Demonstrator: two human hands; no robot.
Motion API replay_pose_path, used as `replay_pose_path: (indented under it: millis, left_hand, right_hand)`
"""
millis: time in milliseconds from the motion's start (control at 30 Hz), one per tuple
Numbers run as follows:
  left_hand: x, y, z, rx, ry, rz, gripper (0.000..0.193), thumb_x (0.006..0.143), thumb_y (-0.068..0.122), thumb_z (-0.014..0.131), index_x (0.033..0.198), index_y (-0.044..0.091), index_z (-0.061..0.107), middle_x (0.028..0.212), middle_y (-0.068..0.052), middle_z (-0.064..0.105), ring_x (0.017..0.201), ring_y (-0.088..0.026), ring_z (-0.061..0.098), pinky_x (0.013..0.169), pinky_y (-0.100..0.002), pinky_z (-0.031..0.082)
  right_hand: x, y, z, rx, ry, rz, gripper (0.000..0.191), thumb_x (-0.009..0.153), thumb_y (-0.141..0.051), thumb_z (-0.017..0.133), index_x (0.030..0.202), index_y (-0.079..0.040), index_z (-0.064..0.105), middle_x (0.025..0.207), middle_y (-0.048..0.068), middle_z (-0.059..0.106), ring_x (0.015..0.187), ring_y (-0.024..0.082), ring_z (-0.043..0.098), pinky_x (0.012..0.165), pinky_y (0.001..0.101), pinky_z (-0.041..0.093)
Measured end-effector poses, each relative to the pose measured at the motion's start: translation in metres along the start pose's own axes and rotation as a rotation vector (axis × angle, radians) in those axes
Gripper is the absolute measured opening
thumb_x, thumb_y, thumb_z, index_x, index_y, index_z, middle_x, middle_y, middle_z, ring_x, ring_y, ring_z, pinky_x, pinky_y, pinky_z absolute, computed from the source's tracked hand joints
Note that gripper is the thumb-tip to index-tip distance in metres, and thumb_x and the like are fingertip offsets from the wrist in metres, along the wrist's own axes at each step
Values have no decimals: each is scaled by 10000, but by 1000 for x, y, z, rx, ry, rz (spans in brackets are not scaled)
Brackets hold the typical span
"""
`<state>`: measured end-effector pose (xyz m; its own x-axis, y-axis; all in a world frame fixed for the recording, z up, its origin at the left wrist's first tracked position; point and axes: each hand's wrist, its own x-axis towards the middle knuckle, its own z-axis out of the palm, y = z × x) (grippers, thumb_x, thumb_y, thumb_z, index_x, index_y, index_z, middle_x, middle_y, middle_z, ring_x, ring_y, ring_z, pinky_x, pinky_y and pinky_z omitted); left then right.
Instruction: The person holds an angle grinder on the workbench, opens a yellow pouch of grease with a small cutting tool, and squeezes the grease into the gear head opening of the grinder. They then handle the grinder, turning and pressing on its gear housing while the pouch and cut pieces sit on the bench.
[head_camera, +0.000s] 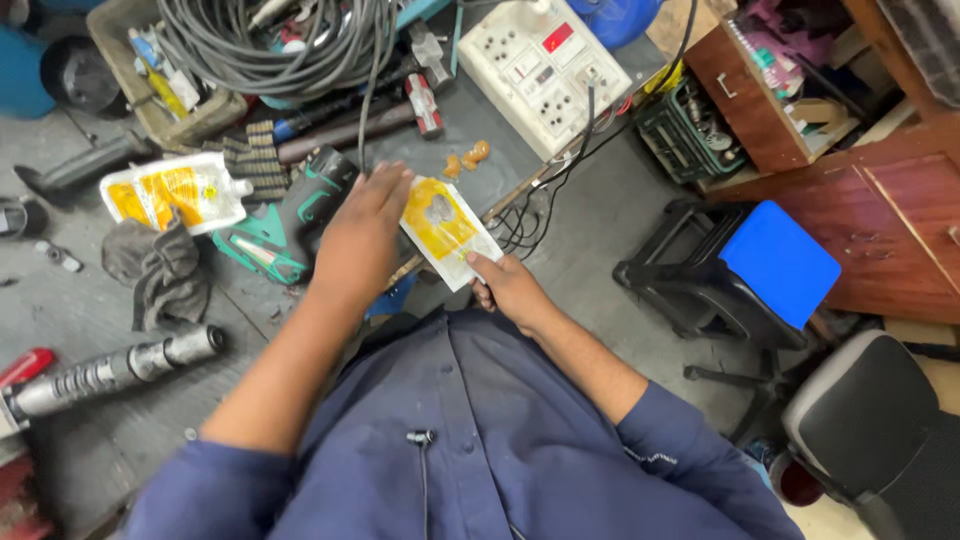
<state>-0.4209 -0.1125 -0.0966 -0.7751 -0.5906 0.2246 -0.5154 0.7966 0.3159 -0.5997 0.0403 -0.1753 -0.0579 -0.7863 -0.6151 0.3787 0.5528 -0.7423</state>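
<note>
From the head view, the right hand (510, 288) pinches the near corner of a yellow-and-white pouch (447, 230) in a closed grip, held above the tabletop (90, 300) edge. The left hand (362, 235) lies flat with fingers spread on the pouch's far side (nothing clasped), just beside a green cordless drill (290, 225); a second pouch (175, 190) lies further left.

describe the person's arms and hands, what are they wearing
Both hands are bare: no gloves, rings or watch show on the left hand or the right hand. The forearms are uncovered, with dark blue shirt sleeves pushed up around the elbows. The shirt is a dark blue button-up work shirt, and a small black clip-on microphone with a thin cable hangs on its front.
</note>
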Motion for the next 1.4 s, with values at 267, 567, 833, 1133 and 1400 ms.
replay_pose_path:
  millis: [267, 567, 833, 1133, 1400]
  left_hand:
    - [-63, 6, -14, 172, -192, -328, 534, 914, 1, 569, 1434, -103, 514, 1079, -206, 620, 997, -349, 632, 850, -388, 541]
    - [-59, 2, -54, -3, -34, -230, 150, 903, 67, 649, 1046, 27, 665, 980, -159, 634, 955, -353, 633, 811, -460, 544]
    - [-30, -2, 2, -369, 30, 39, 381, 864, 60, 703, 1245, 47, 692, 1037, -173, 632, 952, -346, 616, 798, -436, 523]
    - [-38, 1, 11, -288, -27, 17, 188, 871, 107, 723, 1056, 86, 751, 958, -71, 683, 923, -304, 639, 798, -437, 517]
    - [-22, 10, 15, -241, -92, -76, 144, 814, 145, 736, 938, 73, 743, 907, -109, 672, 903, -333, 648, 791, -463, 510]
  right_hand:
    - [-3, 18, 16, 25, 21, -9, 458, 1052, -452, 529, 779, -88, 580, 620, -24, 515, 528, 74, 487, 472, 238, 405]
    - [-10, 18, 35, 36, 58, -49, 282, 991, -371, 653, 933, -96, 637, 675, -43, 514, 559, 51, 484, 489, 226, 403]
    - [5, 12, 52, 45, 141, -15, 311, 1011, -386, 635, 923, -88, 639, 667, -49, 507, 556, 52, 466, 491, 227, 390]
    - [4, 1, 60, -6, 163, 44, 339, 1016, -383, 572, 885, -79, 643, 676, -18, 573, 561, 87, 550, 499, 252, 461]
    - [9, 3, 65, 84, 207, -62, 439, 1092, -406, 416, 951, -45, 623, 701, 14, 587, 583, 114, 570, 521, 273, 480]
